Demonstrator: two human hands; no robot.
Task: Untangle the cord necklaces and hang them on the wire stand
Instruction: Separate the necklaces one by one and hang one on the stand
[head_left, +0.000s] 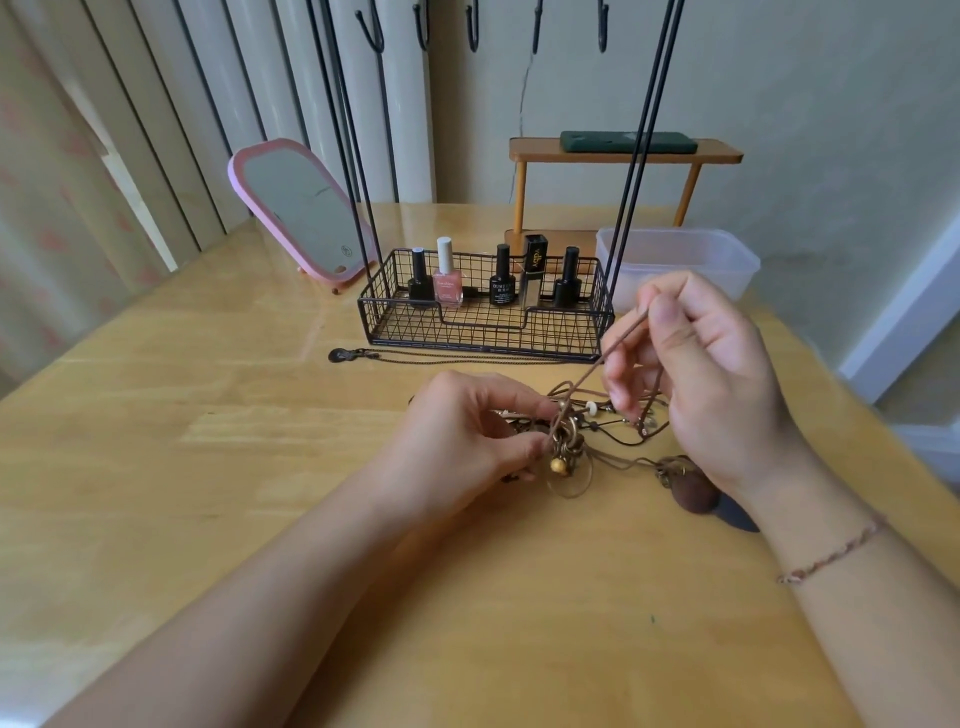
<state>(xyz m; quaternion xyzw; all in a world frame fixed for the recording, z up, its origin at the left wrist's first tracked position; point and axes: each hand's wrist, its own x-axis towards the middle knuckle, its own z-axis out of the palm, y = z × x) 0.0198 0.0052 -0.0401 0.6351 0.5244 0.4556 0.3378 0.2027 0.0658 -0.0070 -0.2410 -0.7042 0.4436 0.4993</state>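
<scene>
At centre frame the left hand (467, 431) pinches the knotted necklaces (569, 441), a muddle of brown cord, wooden beads and brass rings whose strands are hard to separate. The right hand (696, 374) grips one taut cord (621, 340). Behind, the black wire stand (483, 317) rises, its hooks cut off at the top.

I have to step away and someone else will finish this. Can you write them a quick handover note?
Left hand: pinching the tangled necklaces at the knot.
Right hand: grip on one brown cord, pulling it up.
One chain necklace lies loose before the wire stand.
Done: nothing on the hooks yet.
Left: free each cord and hang all.
</scene>
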